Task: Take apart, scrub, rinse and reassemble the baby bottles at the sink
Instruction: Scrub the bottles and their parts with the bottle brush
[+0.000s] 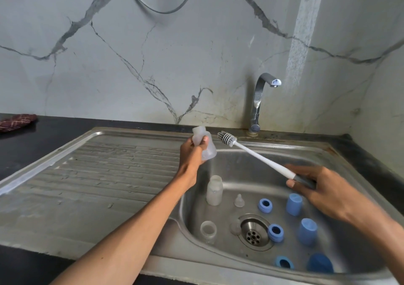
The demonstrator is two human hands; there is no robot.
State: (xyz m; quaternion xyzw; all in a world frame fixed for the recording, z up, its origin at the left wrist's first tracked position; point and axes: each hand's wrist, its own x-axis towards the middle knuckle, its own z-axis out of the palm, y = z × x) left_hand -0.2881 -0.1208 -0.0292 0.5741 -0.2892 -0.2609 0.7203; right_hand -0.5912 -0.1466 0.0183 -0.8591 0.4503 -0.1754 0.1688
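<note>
Standing over the steel sink [135, 160], at the far edge of the basin near the tap [259, 101], with no water running.

Holding the frosted bottle body [204, 145] up above the far-left corner of the basin, open neck tilted up and to the left. Gripping it in the left hand [192, 153], fingers and thumb curled around its middle, wrist bent upward, forearm reaching in from the near-left edge.

Holding the bottle brush [258, 155] by its grey grip in the right hand [317, 188], thumb and fingers pinching the handle end, hand hovering over the right side of the basin. Pointing the bristle head toward the far edge, just beside the bottle but apart from it, not yet inside.

Judging the step as scrubbing this bottle. Probably needing to turn the neck toward the bristles, to line the shaft with the bottle's axis, then to push in straight and twist down to the bottom. Keeping a firm grip, since wet plastic is likely slippery.

Lying on the basin floor: two more bottle bodies [214, 190], three blue caps [294, 204] by the right wall, three blue rings [265, 205], two clear teats [239, 201] near the drain [254, 232].
</note>
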